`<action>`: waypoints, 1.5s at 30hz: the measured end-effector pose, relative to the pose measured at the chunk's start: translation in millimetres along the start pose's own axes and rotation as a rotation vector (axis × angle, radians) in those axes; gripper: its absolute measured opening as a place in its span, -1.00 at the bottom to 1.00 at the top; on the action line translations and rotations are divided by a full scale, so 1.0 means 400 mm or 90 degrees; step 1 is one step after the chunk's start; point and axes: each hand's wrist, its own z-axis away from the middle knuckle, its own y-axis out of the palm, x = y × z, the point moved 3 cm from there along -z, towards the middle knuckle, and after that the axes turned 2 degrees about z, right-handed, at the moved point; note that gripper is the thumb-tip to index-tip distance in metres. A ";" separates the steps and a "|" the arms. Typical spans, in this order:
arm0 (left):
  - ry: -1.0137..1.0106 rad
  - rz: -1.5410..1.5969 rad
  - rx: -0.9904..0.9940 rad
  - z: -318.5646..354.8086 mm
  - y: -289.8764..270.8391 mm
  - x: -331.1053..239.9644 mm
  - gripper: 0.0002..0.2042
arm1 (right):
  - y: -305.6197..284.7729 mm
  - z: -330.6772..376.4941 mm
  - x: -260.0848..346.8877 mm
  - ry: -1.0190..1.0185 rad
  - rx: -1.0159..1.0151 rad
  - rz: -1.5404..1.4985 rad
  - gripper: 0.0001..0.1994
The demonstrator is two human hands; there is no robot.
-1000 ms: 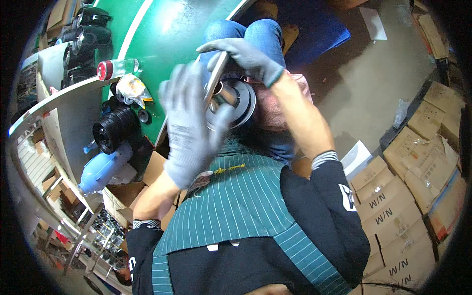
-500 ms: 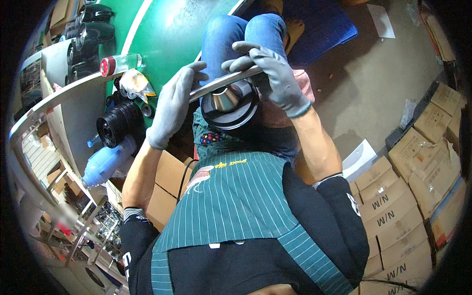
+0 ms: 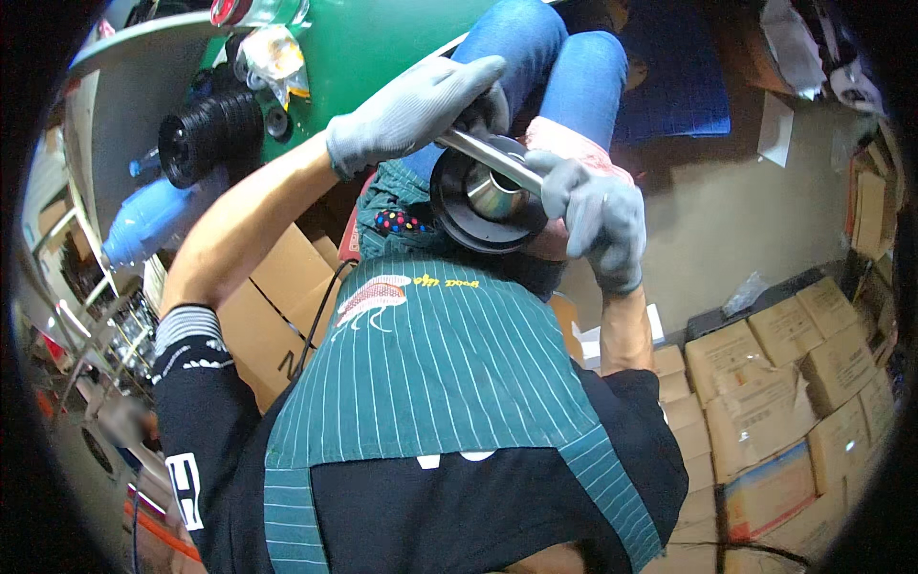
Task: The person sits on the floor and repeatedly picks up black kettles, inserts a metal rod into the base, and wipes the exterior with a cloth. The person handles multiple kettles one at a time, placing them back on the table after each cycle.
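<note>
A shiny metal tube (image 3: 492, 159) lies slantwise between my grey-gloved hands, lower on the right. My left hand (image 3: 411, 117) is closed about the tube's upper end, thumb stretched along the top; its fingers are partly hidden behind. The fingers of my right hand (image 3: 601, 215) are curled round the lower end. Just under the tube, over my lap, is a round black dish-like part (image 3: 459, 212) with a silver metal cone (image 3: 495, 199) in its middle. Whether the tube is joined to the cone I cannot tell.
On the green table (image 3: 373, 48) at the left are a red-lidded clear jar (image 3: 258, 11), a plastic bag (image 3: 273, 59) and a stack of black rings (image 3: 210, 136). A blue plastic bottle (image 3: 148, 218) is nearby. Cardboard boxes (image 3: 765, 383) stand on the right.
The tube has turned, its right end now lower than its left. My left hand has come over its upper end; my right hand has dropped and closed. The view has shifted too.
</note>
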 end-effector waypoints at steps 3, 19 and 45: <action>-0.005 0.001 0.073 -0.032 -0.026 0.029 -0.35 | 0.048 -0.066 0.044 -0.084 0.129 -0.095 -0.71; 0.386 -0.206 0.265 -0.317 0.138 -0.031 -0.46 | 0.262 -0.117 0.177 -0.098 0.664 0.480 -0.75; -0.039 -0.345 -0.642 0.012 -0.311 0.387 -0.57 | 0.227 0.060 0.121 0.175 0.009 0.632 0.14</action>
